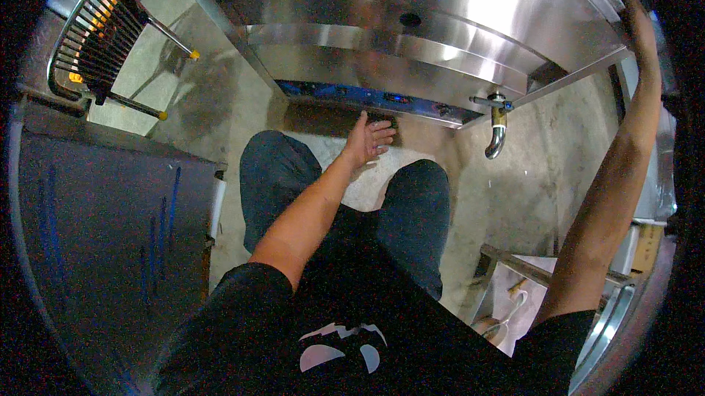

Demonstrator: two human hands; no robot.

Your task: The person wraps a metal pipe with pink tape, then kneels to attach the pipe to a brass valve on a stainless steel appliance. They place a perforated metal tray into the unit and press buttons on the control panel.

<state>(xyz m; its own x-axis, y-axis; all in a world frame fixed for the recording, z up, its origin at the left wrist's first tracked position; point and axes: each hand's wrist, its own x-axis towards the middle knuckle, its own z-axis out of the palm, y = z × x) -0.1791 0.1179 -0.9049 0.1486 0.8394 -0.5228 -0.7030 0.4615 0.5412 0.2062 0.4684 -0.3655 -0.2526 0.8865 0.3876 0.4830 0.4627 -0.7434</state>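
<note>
A large stainless steel appliance (pixel 455 44) stands before me, with a dark blue control strip (pixel 382 99) along its lower front. My left hand (pixel 369 139) is held out just below that strip, between my knees. Its fingers are spread and nothing is in them; whether a fingertip touches the appliance I cannot tell. Stretched far to the right, my right hand (pixel 637 18) lies at the appliance's right edge, fingers extended and partly lost in the dark rim. A bent metal drain spout (pixel 497 135) with a small blue-handled valve (pixel 502 102) hangs from the front.
At the upper left is a black slatted chair (pixel 95 44) with yellow-tipped legs. A dark panel with blue streaks (pixel 117 212) borders my left side. On the lower right a metal-framed stand (pixel 529 267) holds a pale container with a ladle-like utensil (pixel 507 315). Concrete floor (pixel 507 198) shows between.
</note>
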